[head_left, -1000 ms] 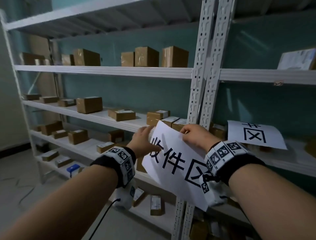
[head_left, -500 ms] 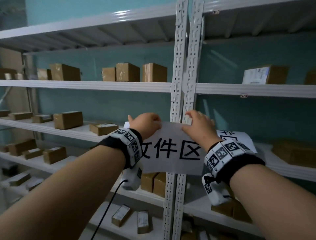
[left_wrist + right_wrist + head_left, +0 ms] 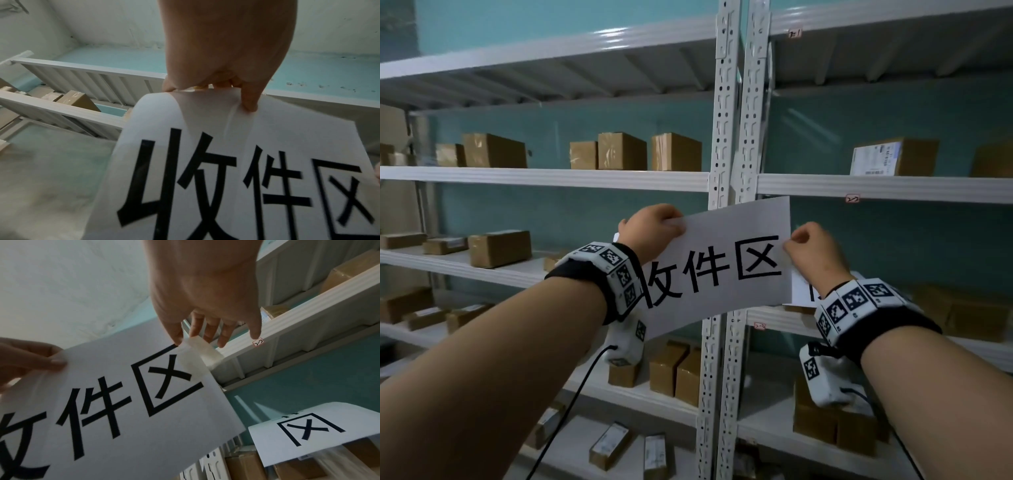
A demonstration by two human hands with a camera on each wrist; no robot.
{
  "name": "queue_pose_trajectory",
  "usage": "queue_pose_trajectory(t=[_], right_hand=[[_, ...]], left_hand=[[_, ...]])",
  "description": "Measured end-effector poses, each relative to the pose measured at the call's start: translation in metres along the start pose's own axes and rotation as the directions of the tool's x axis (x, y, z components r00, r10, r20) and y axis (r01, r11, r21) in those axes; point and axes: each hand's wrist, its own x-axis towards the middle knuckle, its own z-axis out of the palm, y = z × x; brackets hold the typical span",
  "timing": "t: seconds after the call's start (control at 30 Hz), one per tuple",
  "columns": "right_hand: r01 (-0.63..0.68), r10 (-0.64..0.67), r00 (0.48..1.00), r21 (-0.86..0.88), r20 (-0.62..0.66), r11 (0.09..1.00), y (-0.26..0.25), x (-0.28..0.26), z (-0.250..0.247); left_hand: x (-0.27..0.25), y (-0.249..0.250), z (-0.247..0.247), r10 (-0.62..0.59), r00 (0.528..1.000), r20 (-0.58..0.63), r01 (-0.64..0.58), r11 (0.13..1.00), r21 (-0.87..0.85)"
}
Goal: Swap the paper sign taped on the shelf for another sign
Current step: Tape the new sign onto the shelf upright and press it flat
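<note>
A white paper sign [image 3: 722,263] with large black characters hangs in front of the white shelf uprights [image 3: 736,120], its right end tilted higher. My left hand [image 3: 671,224] pinches the sign's top edge near the left corner, thumb on the front [image 3: 248,104]. My right hand [image 3: 789,241] pinches the upper right corner, where a clear tape strip [image 3: 197,352] sticks out past the paper. That corner sits just under the shelf beam [image 3: 893,188]. A second white sign [image 3: 308,434] lies on the lower right shelf, mostly hidden behind my right wrist in the head view.
Brown cardboard boxes [image 3: 619,150] stand on the shelves left and right, with more boxes [image 3: 674,370] below the sign. Small red-edged labels [image 3: 852,198] mark the beams. A teal wall lies behind the shelving. Cables hang from both wrist cameras.
Both hands have lifted the sign from lower-shelf height up toward the upper beam, and it now tilts with its right end higher. My right hand moved from the top edge to the right corner.
</note>
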Motion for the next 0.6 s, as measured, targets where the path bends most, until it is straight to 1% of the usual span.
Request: queue_pose_trajectory(t=[0.1,0.17,0.23,0.3,0.37,0.47,0.6], right_hand=[[-0.015,0.012,0.999,0.071,0.04,0.997,0.0,0.016,0.0],[0.024,-0.026,0.998,0.046,0.05,0.999,-0.001,0.024,0.002],[0.05,-0.051,0.998,0.038,0.038,0.998,0.0,0.033,0.003],[0.071,-0.072,0.997,0.069,0.009,0.995,0.002,0.044,0.003],[0.085,-0.086,0.996,0.108,-0.001,0.991,0.005,0.059,0.001],[0.082,-0.086,0.996,0.171,0.018,0.982,0.008,0.088,-0.004],[0.078,-0.079,0.997,0.242,-0.006,0.967,0.007,0.13,-0.012]], left_hand=[[0.008,0.001,0.003,0.008,1.0,0.0,-0.008,0.999,-0.049],[0.016,0.003,0.006,0.021,1.0,-0.007,-0.022,0.998,-0.051],[0.025,0.005,0.009,0.029,0.999,-0.028,-0.03,0.999,-0.036],[0.036,0.004,0.015,0.038,0.998,-0.057,-0.04,0.999,-0.024],[0.049,0.002,0.021,0.039,0.998,-0.054,-0.04,0.999,-0.025],[0.068,0.003,0.031,0.044,0.997,-0.057,-0.042,0.999,0.033],[0.096,0.003,0.041,0.024,0.997,-0.069,-0.019,0.997,0.072]])
